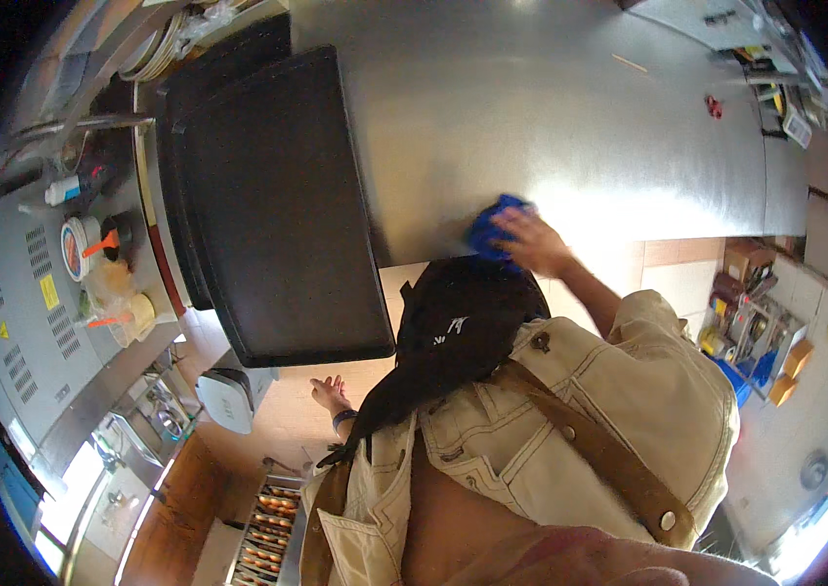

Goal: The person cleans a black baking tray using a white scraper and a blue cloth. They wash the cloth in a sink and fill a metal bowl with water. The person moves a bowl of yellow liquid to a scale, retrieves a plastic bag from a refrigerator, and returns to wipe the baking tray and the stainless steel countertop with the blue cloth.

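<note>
My right hand (529,238) presses a bunched blue cloth (488,228) onto the stainless steel tabletop (531,124), close to its front edge; the fingers are blurred. Away from the table, my left hand (329,393) hangs low at my side, holding nothing, with its fingers loosely apart and a dark band (344,417) at the wrist. Large black baking trays (278,212) lie overlapped on the left part of the table, and their near end juts past the edge. I wear a beige jacket (589,410) and a black apron (458,322).
A small red object (713,107) and a thin stick (629,64) lie on the tabletop's far right. Left stand a white tub (75,250), an orange-handled brush (101,242) and a grey vented machine (25,293). A white-lidded bin (225,401) is below. Stacked plates (157,51) sit at back left.
</note>
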A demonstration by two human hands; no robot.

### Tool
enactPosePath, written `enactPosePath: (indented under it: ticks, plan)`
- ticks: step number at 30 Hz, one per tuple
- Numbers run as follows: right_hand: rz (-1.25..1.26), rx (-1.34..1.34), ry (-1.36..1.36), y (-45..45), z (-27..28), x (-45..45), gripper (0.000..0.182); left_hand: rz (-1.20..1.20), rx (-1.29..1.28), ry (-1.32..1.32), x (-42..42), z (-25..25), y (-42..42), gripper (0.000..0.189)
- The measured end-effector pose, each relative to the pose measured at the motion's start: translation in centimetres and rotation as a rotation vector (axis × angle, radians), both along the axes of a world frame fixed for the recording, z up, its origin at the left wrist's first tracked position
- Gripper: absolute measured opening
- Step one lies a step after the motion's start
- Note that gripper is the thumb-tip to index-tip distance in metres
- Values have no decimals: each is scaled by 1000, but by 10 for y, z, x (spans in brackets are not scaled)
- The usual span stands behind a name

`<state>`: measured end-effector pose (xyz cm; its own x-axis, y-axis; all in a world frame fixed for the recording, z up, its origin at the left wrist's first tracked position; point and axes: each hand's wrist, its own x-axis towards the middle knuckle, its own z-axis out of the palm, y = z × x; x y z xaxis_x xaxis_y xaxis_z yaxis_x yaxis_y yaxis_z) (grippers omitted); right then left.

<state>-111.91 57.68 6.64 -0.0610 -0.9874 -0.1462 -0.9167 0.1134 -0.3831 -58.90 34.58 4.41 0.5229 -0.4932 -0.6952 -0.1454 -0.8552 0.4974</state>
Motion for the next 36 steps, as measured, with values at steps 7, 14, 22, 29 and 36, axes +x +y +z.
enactPosePath:
  ticks: [7,14,22,29,36]
  plan:
    - [-1298,-52,540,98,-61,-155,54,-62,44,-72,11,7,-16,57]
    - [-1098,-187,554,-149,-29,-218,51,-100,2,25,-1,20,-23,56]
    - [-238,-280,-114,-149,-19,-80,34,-122,57,-56,-9,16,-21,58]
    - [-1002,173,427,-3,-53,-361,53,5,43,-22,-26,27,-4,57]
    - [-1272,-61,577,-100,-61,-372,52,109,121,-93,-38,37,25,53]
